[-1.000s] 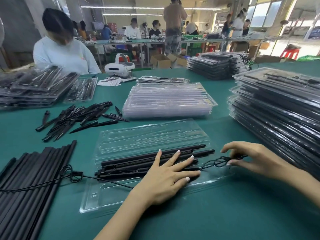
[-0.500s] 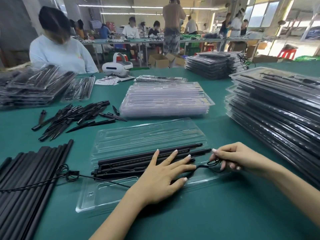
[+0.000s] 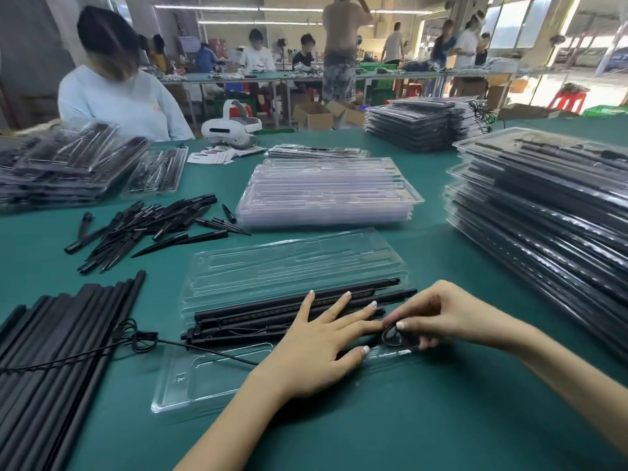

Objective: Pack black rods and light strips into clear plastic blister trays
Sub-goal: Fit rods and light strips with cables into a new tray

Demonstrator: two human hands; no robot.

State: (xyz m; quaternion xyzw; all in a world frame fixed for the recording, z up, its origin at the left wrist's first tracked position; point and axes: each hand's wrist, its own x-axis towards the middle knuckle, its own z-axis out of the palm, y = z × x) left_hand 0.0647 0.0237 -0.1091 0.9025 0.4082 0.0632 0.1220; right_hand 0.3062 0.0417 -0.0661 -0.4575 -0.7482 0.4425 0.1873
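An open clear blister tray (image 3: pixel 292 263) lies on the green table in front of me. Black rods and light strips (image 3: pixel 258 311) lie side by side in its near half. My left hand (image 3: pixel 319 345) rests flat on them, fingers spread and straight. My right hand (image 3: pixel 441 314) pinches a small coil of black cable (image 3: pixel 390 334) at the rods' right end, just past my left fingertips. Another black cable bundle (image 3: pixel 139 336) trails from the tray's left end across the table.
Loose black rods (image 3: pixel 51 351) lie at the near left, black spikes (image 3: pixel 142 226) beyond them. Empty clear trays (image 3: pixel 326 195) are stacked behind the open tray. Tall stacks of packed trays (image 3: pixel 543 212) stand at right and far left. A person sits opposite at the left.
My right hand has gathered the cable into a coil and carried it left, up to my left fingertips. My left hand stayed pressed on the rods.
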